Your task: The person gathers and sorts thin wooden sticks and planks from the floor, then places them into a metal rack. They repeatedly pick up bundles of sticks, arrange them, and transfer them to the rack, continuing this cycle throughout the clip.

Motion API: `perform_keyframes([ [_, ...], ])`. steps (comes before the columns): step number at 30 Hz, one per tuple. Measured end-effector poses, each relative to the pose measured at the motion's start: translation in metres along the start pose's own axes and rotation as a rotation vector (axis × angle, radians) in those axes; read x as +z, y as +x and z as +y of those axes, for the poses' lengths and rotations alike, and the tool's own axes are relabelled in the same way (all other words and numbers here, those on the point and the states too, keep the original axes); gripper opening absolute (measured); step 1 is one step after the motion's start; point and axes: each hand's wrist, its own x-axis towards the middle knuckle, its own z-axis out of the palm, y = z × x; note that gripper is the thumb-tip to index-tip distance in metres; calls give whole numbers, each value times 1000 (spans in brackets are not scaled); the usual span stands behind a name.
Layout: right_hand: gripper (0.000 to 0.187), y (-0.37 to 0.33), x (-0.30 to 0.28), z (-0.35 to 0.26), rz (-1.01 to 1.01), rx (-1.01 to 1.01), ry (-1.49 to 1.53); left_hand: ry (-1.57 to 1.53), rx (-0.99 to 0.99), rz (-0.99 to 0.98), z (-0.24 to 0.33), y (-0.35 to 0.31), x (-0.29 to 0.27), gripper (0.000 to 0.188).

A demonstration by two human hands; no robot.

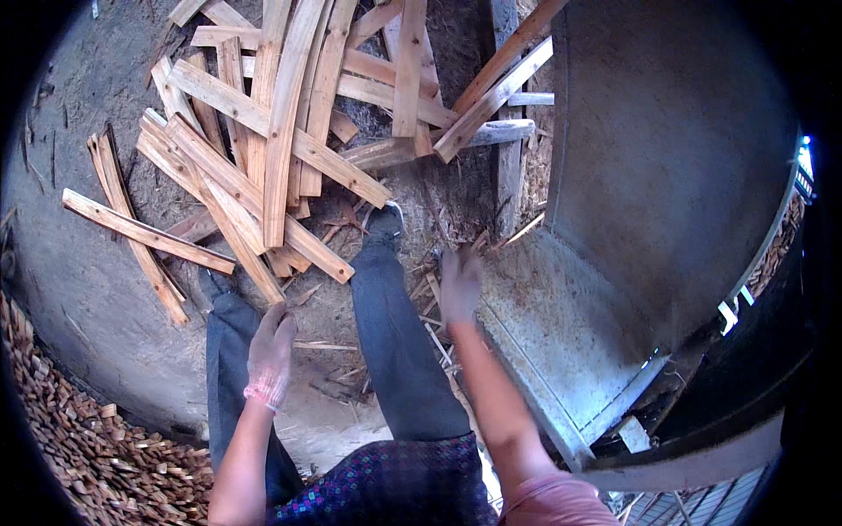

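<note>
Planks (277,167) heaped on the ground (79,289) look stiff, light, splintery, best held mid-length; left hand (270,351) is by one end, right hand (460,285) blurred, and I can't tell how wide their fingers are

Boards (281,131) ahead, seemingly metal wall (658,158) right
</note>
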Motion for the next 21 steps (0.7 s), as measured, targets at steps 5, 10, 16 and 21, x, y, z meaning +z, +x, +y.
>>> perform_keyframes([
  [5,117,229,9,-160,188,77,263,-208,-3,-34,48,-38,-5,60],
  [10,133,358,-17,-217,93,284,86,-388,69,-2,88,-77,-31,65],
  [16,72,381,-32,-161,163,-108,-113,-398,88,20,92,-87,-23,70],
  [21,60,300,-23,-175,220,-194,-14,-285,-25,45,66,-71,-7,64],
])
